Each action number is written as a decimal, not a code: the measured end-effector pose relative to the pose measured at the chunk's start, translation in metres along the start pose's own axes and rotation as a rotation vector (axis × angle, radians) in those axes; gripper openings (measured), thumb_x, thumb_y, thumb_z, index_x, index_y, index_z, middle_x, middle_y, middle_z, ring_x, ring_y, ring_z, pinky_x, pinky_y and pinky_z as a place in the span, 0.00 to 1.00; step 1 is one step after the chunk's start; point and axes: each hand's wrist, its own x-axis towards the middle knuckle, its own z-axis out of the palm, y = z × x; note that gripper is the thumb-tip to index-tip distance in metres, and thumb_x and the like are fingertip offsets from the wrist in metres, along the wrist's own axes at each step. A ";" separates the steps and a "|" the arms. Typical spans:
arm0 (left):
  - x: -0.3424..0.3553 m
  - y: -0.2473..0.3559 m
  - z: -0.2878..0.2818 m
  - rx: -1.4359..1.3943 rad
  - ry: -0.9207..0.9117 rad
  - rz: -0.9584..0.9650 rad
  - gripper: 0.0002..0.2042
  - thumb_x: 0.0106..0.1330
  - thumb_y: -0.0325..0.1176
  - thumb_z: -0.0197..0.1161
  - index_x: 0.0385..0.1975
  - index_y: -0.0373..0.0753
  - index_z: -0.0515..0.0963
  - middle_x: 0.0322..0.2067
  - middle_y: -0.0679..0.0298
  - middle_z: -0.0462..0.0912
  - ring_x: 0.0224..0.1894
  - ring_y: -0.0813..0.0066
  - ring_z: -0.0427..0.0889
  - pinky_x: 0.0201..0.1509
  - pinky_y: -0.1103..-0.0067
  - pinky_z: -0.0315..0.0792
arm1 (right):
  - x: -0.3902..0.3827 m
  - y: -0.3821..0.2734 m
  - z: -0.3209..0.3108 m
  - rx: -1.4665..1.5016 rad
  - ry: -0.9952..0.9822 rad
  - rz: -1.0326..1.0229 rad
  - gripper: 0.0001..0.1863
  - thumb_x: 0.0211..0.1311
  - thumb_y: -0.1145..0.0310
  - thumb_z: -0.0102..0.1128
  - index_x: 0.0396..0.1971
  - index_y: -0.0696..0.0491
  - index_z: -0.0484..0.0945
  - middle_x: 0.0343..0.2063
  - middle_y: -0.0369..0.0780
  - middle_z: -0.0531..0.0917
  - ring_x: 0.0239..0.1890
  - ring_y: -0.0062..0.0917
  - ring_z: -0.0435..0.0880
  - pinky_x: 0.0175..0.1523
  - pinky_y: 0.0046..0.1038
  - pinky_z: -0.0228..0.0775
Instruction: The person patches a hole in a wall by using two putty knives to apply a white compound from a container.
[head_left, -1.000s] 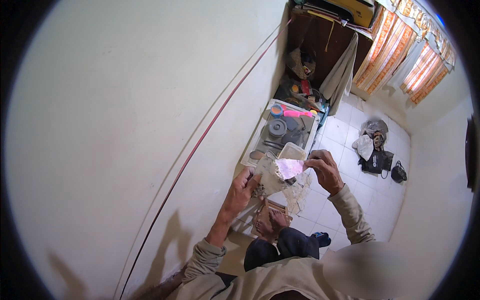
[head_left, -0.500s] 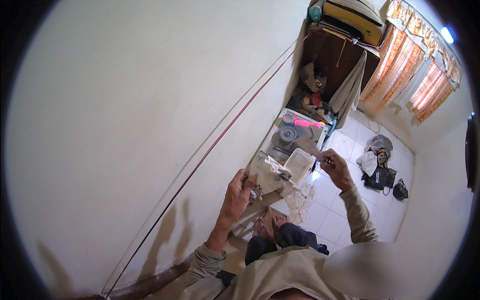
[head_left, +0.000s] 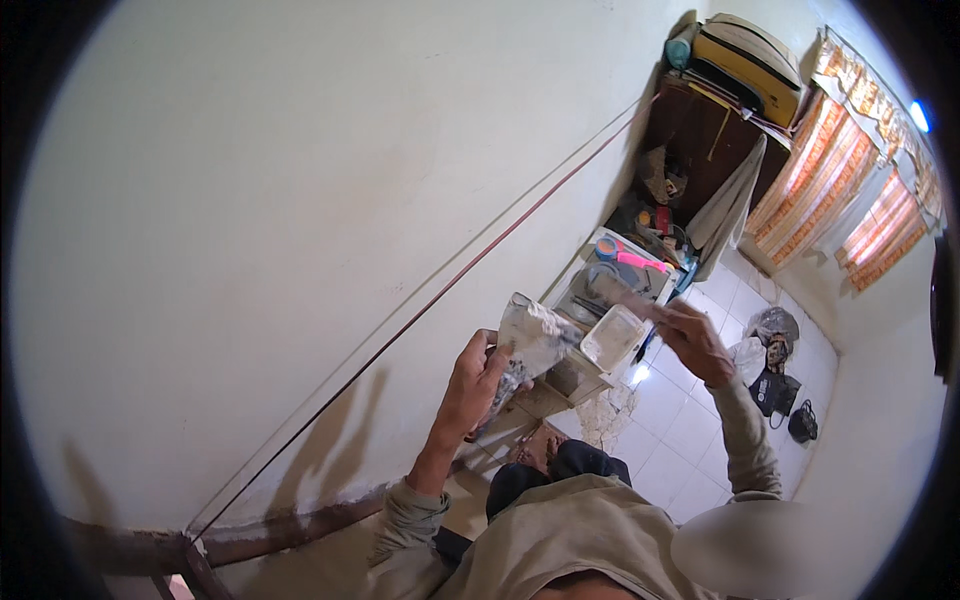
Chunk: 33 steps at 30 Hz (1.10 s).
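- Head view: the left hand (head_left: 473, 382) is closed on the near edge of a flat plate (head_left: 520, 345), with a lump of white paste (head_left: 540, 318) on top.
- The right hand (head_left: 697, 343) pinches a flat scraper (head_left: 625, 297); it is blurry. Its long side points left and away from the body.
- The plate lies left of the right hand, apart from the scraper.
- A white tub (head_left: 622, 352) sits lower down, between the hands.
- Count: one plate, one scraper, one tub, one paste lump.

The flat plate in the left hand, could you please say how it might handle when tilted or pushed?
The plate is probably fairly stiff, jutting without visible droop from the left hand. The pale paste near its far edge could slide if tipped.
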 end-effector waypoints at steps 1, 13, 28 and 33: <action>0.003 -0.016 -0.008 0.070 0.021 0.037 0.10 0.74 0.32 0.52 0.42 0.29 0.70 0.32 0.60 0.80 0.33 0.81 0.81 0.29 0.80 0.80 | 0.005 -0.030 -0.009 -0.076 0.043 -0.027 0.22 0.61 0.79 0.55 0.56 0.51 0.78 0.32 0.40 0.75 0.30 0.28 0.79 0.33 0.29 0.73; -0.012 0.003 0.021 -0.062 0.101 -0.029 0.11 0.74 0.33 0.47 0.42 0.29 0.62 0.29 0.50 0.81 0.24 0.69 0.85 0.25 0.80 0.80 | 0.037 -0.141 -0.007 -0.891 -0.116 -0.382 0.19 0.57 0.70 0.57 0.50 0.49 0.78 0.37 0.38 0.75 0.37 0.26 0.78 0.35 0.31 0.72; -0.022 -0.004 0.021 -0.098 0.285 0.111 0.09 0.73 0.31 0.46 0.43 0.31 0.65 0.31 0.55 0.81 0.23 0.72 0.83 0.27 0.79 0.79 | 0.052 -0.124 -0.041 -0.850 -0.429 -0.331 0.14 0.59 0.73 0.58 0.46 0.52 0.81 0.37 0.39 0.78 0.37 0.27 0.82 0.36 0.31 0.77; -0.054 0.014 0.009 -0.052 0.319 0.195 0.09 0.74 0.32 0.47 0.43 0.31 0.65 0.28 0.56 0.81 0.25 0.71 0.84 0.27 0.79 0.78 | 0.058 -0.084 -0.057 0.296 -0.479 0.309 0.18 0.65 0.69 0.58 0.55 0.53 0.78 0.25 0.35 0.81 0.20 0.13 0.78 0.19 0.17 0.65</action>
